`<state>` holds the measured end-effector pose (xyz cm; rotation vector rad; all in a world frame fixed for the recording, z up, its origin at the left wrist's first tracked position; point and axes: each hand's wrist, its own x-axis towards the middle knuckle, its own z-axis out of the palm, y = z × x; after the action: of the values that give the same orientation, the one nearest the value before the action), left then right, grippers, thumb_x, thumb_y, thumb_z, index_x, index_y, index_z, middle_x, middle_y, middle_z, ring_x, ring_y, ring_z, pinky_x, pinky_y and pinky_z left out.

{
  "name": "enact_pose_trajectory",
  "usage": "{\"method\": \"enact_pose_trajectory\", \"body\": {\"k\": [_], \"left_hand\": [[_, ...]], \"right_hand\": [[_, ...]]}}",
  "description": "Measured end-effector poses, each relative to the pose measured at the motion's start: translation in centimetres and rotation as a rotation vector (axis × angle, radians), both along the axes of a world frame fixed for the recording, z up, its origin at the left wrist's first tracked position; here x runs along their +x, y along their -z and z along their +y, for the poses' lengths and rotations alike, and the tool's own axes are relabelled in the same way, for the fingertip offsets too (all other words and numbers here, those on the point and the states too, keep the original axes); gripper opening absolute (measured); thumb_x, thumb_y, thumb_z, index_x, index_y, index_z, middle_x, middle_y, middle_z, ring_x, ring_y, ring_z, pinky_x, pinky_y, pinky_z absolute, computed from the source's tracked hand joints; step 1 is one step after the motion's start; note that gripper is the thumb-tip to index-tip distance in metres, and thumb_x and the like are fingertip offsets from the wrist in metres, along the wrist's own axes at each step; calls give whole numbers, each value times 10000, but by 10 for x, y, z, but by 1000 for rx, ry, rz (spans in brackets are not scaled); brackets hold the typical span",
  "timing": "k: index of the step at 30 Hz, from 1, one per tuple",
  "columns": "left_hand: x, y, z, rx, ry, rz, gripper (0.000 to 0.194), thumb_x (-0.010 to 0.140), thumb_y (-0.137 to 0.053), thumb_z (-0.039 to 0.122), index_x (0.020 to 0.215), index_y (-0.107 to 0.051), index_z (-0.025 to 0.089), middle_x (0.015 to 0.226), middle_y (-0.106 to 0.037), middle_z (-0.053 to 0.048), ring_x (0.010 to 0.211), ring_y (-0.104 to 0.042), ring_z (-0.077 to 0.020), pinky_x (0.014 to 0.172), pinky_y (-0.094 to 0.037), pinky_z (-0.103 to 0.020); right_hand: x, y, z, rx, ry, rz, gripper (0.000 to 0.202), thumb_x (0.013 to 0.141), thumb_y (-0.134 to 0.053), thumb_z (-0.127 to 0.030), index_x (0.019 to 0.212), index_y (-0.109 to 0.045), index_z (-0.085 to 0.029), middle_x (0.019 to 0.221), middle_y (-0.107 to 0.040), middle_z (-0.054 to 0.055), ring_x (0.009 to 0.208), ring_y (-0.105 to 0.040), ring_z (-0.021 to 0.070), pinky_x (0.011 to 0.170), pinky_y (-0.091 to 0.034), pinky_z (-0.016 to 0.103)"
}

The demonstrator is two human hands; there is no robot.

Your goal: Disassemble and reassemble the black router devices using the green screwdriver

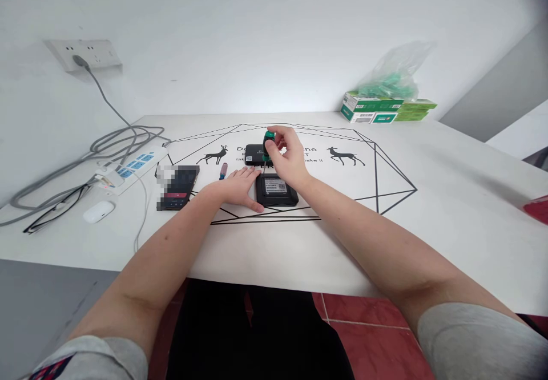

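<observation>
A black rectangular device (276, 190) with a white label lies flat near the middle of the table. My right hand (286, 150) is closed on a green and black screwdriver (269, 138), held upright with its shaft down at the device's upper left edge. Flat on the table, fingers spread, my left hand (242, 188) rests against the device's left side. Behind it lies a second black case (253, 154), partly hidden by the screwdriver. Another screwdriver (223, 170) with a small red and blue handle sits just beyond my left hand.
A phone (182, 187), a white mouse (98, 211), glasses (57, 209) and a power strip (135, 166) with coiled grey cable are at the left. Green and white boxes (372, 108) with a plastic bag (394, 80) stand at the back right. A red object (537, 209) is at the far right.
</observation>
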<state>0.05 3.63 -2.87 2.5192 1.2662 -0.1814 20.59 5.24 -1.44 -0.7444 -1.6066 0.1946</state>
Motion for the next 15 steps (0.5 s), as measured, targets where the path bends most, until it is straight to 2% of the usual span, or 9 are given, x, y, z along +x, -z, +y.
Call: {"method": "enact_pose_trajectory", "body": {"k": [3,6,8,11,15], "left_hand": [[0,-1,0,-2,-2,5,1508,657,-652,1006,1790,-92,183,1864,-75,-198,1722,-46,-436,1378,-119,-584],[1,-4,-3,-7,-6,14,1514,659,-645,1007,1788,-95,161,1863,-61,-211,1722,-44,-438,1378,-115,-584],[2,-6,-4,-11,-6,18,1515,660,-647,1001,1788,-95,154,1864,-62,-205,1721,-41,-444,1379,-117,-577],[2,-7,-5,-15,-3,22,1523,654,-657,995,1788,-88,151,1866,-65,-196,1720,-35,-449,1380,-122,-574],[3,-6,-4,-8,-2,18,1517,655,-655,996,1789,-87,163,1864,-70,-204,1720,-41,-449,1374,-127,-598]], "right_hand": [[-1,1,3,-45,-47,14,265,996,-664,-431,1232,-647,-311,1052,-635,41,968,-646,227,832,-614,427],[-3,0,4,-114,-143,58,303,960,-710,-419,1211,-578,-313,1278,-661,64,1064,-684,225,855,-627,421],[-4,1,3,-174,-201,76,336,960,-718,-427,1221,-531,-326,1389,-671,65,1046,-706,216,868,-639,435],[-4,2,2,-205,-201,91,375,939,-761,-441,1207,-522,-333,1395,-718,54,979,-723,212,891,-647,478],[-1,1,0,-162,-148,99,397,909,-809,-506,1180,-589,-316,1334,-762,51,971,-731,223,922,-638,497]]}}
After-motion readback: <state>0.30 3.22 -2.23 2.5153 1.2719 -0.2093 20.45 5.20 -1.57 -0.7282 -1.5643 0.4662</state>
